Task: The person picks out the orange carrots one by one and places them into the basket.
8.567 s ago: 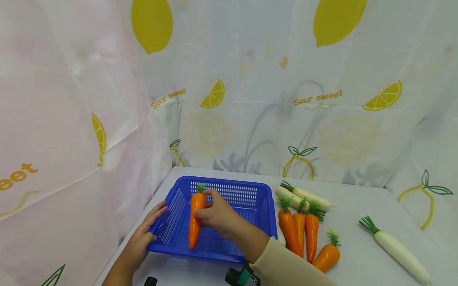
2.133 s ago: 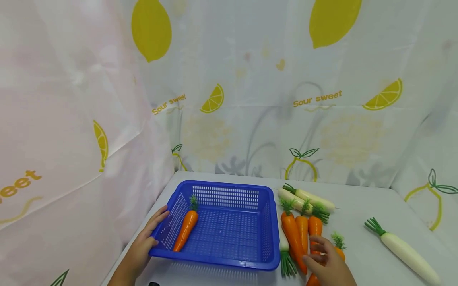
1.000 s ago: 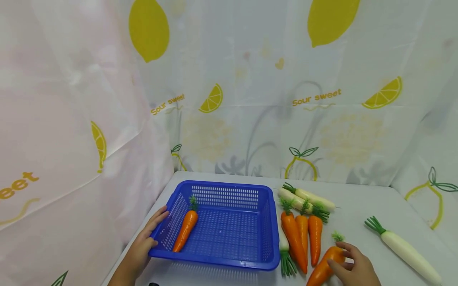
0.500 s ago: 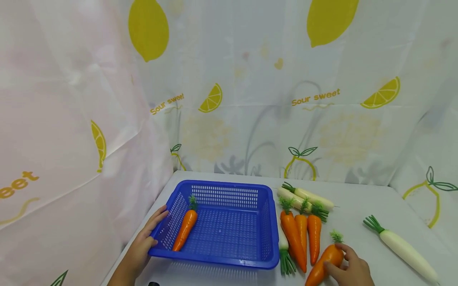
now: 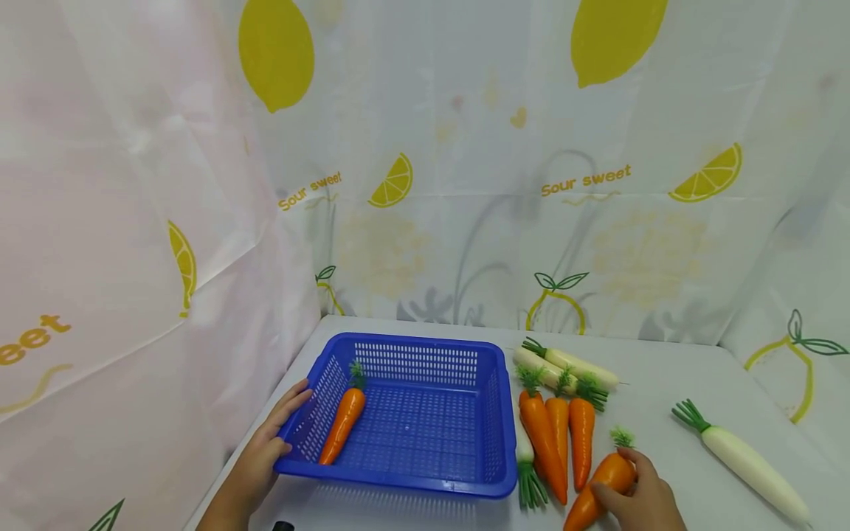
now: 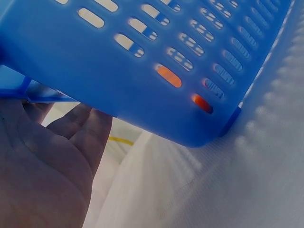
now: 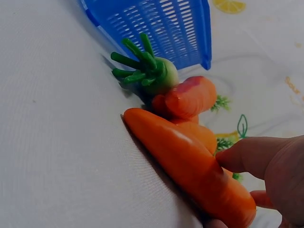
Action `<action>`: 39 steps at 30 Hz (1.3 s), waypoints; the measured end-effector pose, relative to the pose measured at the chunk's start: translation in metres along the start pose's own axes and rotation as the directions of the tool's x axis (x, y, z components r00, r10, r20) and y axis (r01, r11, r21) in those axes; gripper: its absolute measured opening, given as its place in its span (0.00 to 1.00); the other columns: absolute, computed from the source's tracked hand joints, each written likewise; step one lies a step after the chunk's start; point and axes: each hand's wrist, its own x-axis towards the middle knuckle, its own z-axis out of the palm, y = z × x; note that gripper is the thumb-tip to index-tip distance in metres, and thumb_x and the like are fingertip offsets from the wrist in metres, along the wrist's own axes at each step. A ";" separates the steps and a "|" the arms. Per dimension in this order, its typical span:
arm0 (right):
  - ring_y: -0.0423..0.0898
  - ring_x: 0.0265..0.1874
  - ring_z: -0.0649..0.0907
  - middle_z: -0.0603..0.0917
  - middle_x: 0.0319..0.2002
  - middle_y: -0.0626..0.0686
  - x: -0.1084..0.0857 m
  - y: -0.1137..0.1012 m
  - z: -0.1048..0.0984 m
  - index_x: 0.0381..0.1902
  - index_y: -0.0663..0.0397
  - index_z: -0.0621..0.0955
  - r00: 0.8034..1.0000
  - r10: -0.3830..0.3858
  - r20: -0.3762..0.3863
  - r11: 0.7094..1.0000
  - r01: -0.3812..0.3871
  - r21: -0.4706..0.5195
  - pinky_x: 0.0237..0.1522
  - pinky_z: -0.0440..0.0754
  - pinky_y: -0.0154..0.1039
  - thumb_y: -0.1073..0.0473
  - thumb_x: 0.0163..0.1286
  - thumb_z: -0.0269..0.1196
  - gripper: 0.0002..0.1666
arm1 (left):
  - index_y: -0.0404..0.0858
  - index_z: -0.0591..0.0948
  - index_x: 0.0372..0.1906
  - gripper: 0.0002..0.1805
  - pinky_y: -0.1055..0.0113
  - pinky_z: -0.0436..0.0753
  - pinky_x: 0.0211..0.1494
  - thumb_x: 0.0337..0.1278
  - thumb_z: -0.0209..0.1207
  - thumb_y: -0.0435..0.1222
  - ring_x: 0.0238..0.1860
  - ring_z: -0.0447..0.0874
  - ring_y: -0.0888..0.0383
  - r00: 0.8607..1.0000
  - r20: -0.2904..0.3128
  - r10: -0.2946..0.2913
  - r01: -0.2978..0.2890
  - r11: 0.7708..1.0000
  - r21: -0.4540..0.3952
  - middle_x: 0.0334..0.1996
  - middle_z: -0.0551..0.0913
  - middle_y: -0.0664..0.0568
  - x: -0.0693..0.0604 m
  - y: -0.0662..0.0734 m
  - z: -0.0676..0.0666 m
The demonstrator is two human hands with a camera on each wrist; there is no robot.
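My left hand (image 5: 262,450) holds the left rim of a blue plastic basket (image 5: 398,487), its thumb at the front corner. From below, the left wrist view shows the hand's palm (image 6: 42,166) against the basket's rim (image 6: 95,90). A carrot (image 5: 344,426) with a green top lies inside along the left wall. At the front right, my right hand (image 5: 644,493) pinches a thick carrot (image 5: 607,479) by its upper part, thumb on one side and fingers on the other. This carrot (image 7: 185,161) lies on the table in the right wrist view.
Several carrots (image 5: 546,442) lie side by side right of the basket, partly over a white radish with green stems (image 5: 530,487). Behind them are two white radishes (image 5: 584,367). Another white radish (image 5: 753,468) lies far right. A lemon-print curtain (image 5: 425,243) encloses the table.
The carrot that my right hand held over the basket earlier now lies in it. The right hand has moved right, past the carrot group, and closed on the thick carrot. My left hand stays put.
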 end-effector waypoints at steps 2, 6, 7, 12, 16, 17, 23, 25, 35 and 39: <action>0.51 0.36 0.82 0.83 0.45 0.70 0.000 -0.001 0.000 0.72 0.75 0.60 1.000 0.001 -0.004 1.000 -0.001 0.007 0.37 0.83 0.43 0.41 0.62 0.73 0.58 | 0.40 0.64 0.80 0.50 0.33 0.54 0.73 0.40 0.46 0.20 0.84 0.32 0.30 1.000 0.000 0.005 -0.005 1.000 0.000 0.86 0.43 0.49 0.000 0.000 0.000; 0.53 0.38 0.82 0.81 0.48 0.74 -0.001 -0.001 0.000 0.71 0.76 0.59 1.000 0.008 -0.014 1.000 -0.007 0.022 0.38 0.84 0.45 0.41 0.61 0.74 0.60 | 0.40 0.65 0.80 0.50 0.31 0.52 0.73 0.40 0.46 0.20 0.84 0.31 0.30 1.000 0.003 0.011 -0.012 1.000 0.006 0.86 0.43 0.49 0.001 0.001 0.000; 0.54 0.38 0.82 0.80 0.49 0.74 -0.002 -0.001 0.001 0.71 0.76 0.58 1.000 0.011 -0.016 1.000 -0.010 0.028 0.38 0.85 0.45 0.40 0.61 0.75 0.60 | 0.40 0.64 0.80 0.50 0.30 0.51 0.73 0.40 0.46 0.20 0.84 0.31 0.30 1.000 0.004 0.012 -0.012 1.000 0.006 0.86 0.43 0.49 0.001 0.001 0.000; 0.57 0.40 0.82 0.78 0.51 0.76 -0.003 -0.002 0.002 0.70 0.77 0.57 0.999 0.024 -0.034 0.999 -0.022 0.049 0.40 0.87 0.48 0.37 0.58 0.76 0.64 | 0.38 0.64 0.80 0.49 0.26 0.46 0.73 0.41 0.46 0.20 0.84 0.31 0.30 1.000 0.005 0.007 -0.007 1.000 -0.001 0.86 0.43 0.49 -0.001 0.000 -0.001; 0.58 0.41 0.82 0.77 0.50 0.77 -0.004 -0.003 0.003 0.69 0.77 0.56 0.998 0.033 -0.044 0.998 -0.030 0.060 0.40 0.87 0.49 0.38 0.58 0.76 0.63 | 0.39 0.65 0.80 0.49 0.26 0.47 0.73 0.41 0.46 0.20 0.84 0.31 0.30 1.000 0.004 0.008 -0.008 1.000 0.006 0.86 0.43 0.49 0.000 0.000 -0.001; 0.59 0.41 0.82 0.77 0.50 0.78 -0.004 -0.003 0.002 0.69 0.77 0.56 0.998 0.035 -0.043 0.997 -0.032 0.065 0.40 0.87 0.48 0.40 0.59 0.76 0.62 | 0.39 0.65 0.80 0.50 0.26 0.48 0.73 0.41 0.46 0.20 0.84 0.31 0.30 1.000 0.004 0.008 -0.008 1.000 0.007 0.86 0.43 0.49 0.000 0.000 -0.001; 0.66 0.47 0.81 0.66 0.59 0.84 -0.005 -0.004 0.003 0.72 0.74 0.54 0.999 0.047 -0.026 0.991 -0.044 0.125 0.41 0.87 0.48 0.51 0.61 0.74 0.57 | 0.39 0.65 0.80 0.50 0.27 0.49 0.73 0.40 0.47 0.20 0.84 0.31 0.30 1.000 0.006 0.001 -0.001 1.000 0.013 0.87 0.43 0.49 0.001 0.001 -0.001; 0.67 0.48 0.81 0.65 0.61 0.85 -0.006 -0.005 0.003 0.74 0.73 0.53 0.999 0.040 -0.028 0.990 -0.036 0.133 0.41 0.87 0.50 0.54 0.62 0.74 0.57 | 0.39 0.65 0.80 0.50 0.27 0.49 0.73 0.40 0.47 0.20 0.84 0.31 0.30 1.000 0.005 -0.003 0.003 1.000 0.015 0.87 0.43 0.49 0.001 0.001 -0.001; 0.71 0.50 0.78 0.60 0.62 0.81 -0.010 -0.007 0.003 0.77 0.67 0.55 0.997 0.065 -0.045 0.989 -0.059 0.137 0.39 0.88 0.51 0.56 0.62 0.72 0.54 | 0.36 0.64 0.80 0.50 0.22 0.41 0.74 0.40 0.44 0.18 0.84 0.29 0.33 1.000 0.009 -0.029 0.029 1.000 -0.002 0.86 0.43 0.47 0.001 0.005 0.000; 0.64 0.44 0.80 0.61 0.63 0.82 -0.008 -0.005 0.003 0.77 0.66 0.56 0.998 0.040 -0.041 0.990 -0.034 0.134 0.38 0.87 0.48 0.54 0.62 0.72 0.54 | 0.36 0.64 0.80 0.50 0.23 0.42 0.74 0.40 0.44 0.19 0.84 0.30 0.32 1.000 0.008 -0.028 0.028 1.000 0.006 0.86 0.42 0.47 0.001 0.005 0.000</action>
